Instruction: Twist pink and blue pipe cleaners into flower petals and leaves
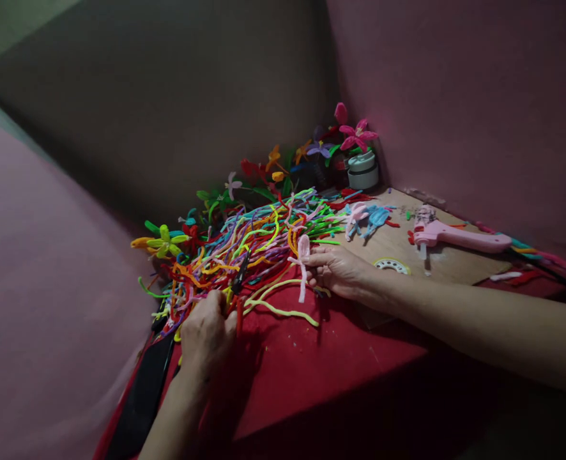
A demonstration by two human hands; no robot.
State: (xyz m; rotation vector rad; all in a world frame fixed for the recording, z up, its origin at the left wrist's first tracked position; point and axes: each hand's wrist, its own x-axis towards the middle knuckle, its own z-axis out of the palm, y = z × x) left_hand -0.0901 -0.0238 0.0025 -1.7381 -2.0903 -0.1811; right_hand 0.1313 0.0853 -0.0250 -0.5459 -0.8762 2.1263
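Note:
My right hand (333,271) pinches a pale pink pipe cleaner (303,249) bent into a loop, its tail hanging down below my fingers. My left hand (209,329) is closed around a pair of pliers (239,276) with dark jaws pointing up and away; red and yellow show at the handles. The jaws are apart from the pink loop. Just behind both hands spreads a big tangled heap of coloured pipe cleaners (259,233). A few pale yellow stems (287,313) stick out of it onto the red tabletop (302,377).
A pink glue gun (465,236) rests on a wooden board (402,236), near pink and blue bent pieces (376,218) and a white ring-shaped object (392,264). Finished pipe-cleaner flowers (358,134) line the back, beside a pale round container (363,171). A black flat object (142,390) lies at left.

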